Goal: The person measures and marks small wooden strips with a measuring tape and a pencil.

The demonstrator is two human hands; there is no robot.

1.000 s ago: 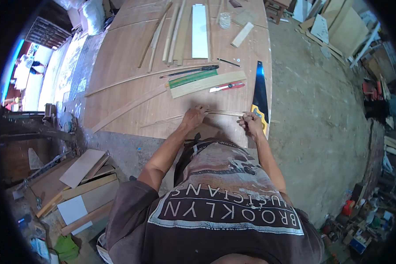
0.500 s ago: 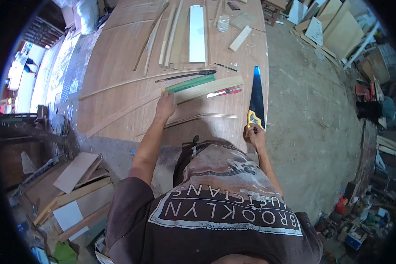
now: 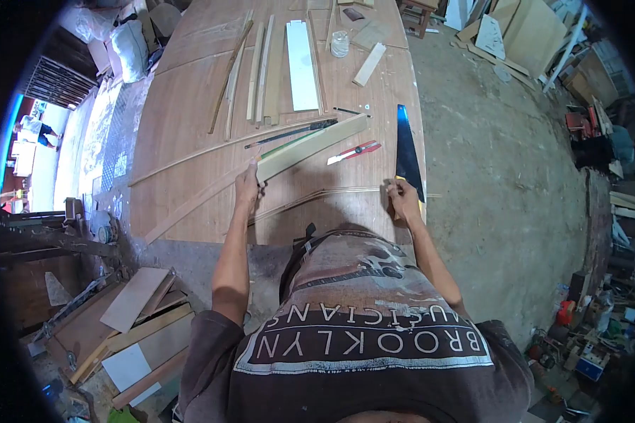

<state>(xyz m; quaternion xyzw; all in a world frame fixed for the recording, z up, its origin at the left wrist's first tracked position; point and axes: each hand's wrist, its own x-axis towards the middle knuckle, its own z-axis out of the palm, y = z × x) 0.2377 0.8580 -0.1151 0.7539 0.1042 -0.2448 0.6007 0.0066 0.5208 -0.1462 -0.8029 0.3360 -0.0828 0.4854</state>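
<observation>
My left hand (image 3: 247, 187) is closed around the near left end of a pale wooden board (image 3: 312, 146), which is tilted up so that a broad face shows. A thin strip of a green piece (image 3: 283, 149) shows behind that board; the rest is hidden. My right hand (image 3: 403, 200) has its fingers curled over the yellow handle of a handsaw (image 3: 408, 151), covering most of the handle. The saw's dark blade lies along the table's right edge, pointing away from me. Between my hands, beyond the thin strips, lies a red utility knife (image 3: 354, 152) with its blade out.
The wooden table (image 3: 190, 141) carries several long strips (image 3: 252, 70), a white board (image 3: 302, 67), a clear jar (image 3: 339, 44) and a short offcut (image 3: 369, 64). Wood scraps (image 3: 144, 331) are piled at lower left. Boards (image 3: 522, 39) lean at upper right; clutter (image 3: 589, 352) lies at lower right.
My left hand has taken hold of the pale board's end and tilted it up, covering most of the green piece. My right hand has shifted slightly forward over the saw handle.
</observation>
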